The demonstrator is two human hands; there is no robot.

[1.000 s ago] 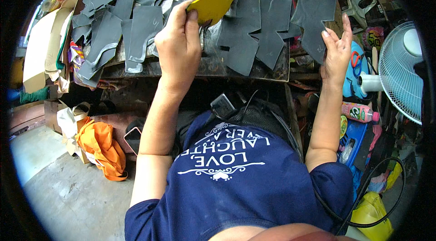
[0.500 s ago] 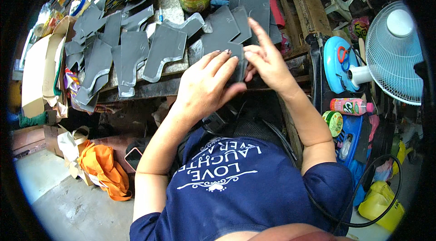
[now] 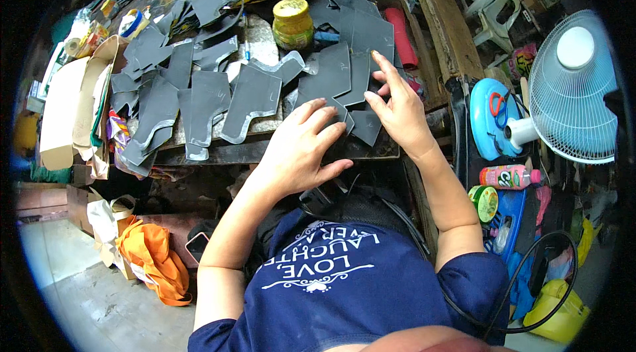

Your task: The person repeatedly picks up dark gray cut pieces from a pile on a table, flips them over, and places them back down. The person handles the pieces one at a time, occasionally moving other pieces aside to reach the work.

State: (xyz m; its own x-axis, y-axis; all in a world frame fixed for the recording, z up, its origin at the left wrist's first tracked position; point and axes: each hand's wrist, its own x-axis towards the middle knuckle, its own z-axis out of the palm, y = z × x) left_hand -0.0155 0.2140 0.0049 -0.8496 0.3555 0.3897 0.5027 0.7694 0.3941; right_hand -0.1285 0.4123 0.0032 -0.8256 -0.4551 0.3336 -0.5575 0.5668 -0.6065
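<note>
Flat dark-grey cut-out pieces, several with pale edges, overlap across the work table (image 3: 278, 156). My left hand (image 3: 301, 143) is at the table's front edge, palm down with fingers spread and thumb apart. Its fingertips rest on or just over a small dark piece (image 3: 338, 115), partly covered by them. To the right, my right hand (image 3: 401, 113) has its index finger stretched out and thumb apart, with nothing seen between them. It is beside a larger dark piece (image 3: 331, 72) and a small angled piece (image 3: 366, 126) near the edge. Left of my left hand lies a notched piece (image 3: 252, 100) with a pale curved border.
A yellow-lidded jar (image 3: 292, 26) and a blue pen (image 3: 246, 37) stand among the pieces. An open cardboard box (image 3: 69, 113) is at the left. To the right are a white fan (image 3: 573, 87), a blue round lid (image 3: 489, 117) and a pink bottle (image 3: 509, 177).
My hands have moved apart from the small piece they were both at by the table edge. My right hand's fingers have opened away from it. The whole view has shifted slightly.
</note>
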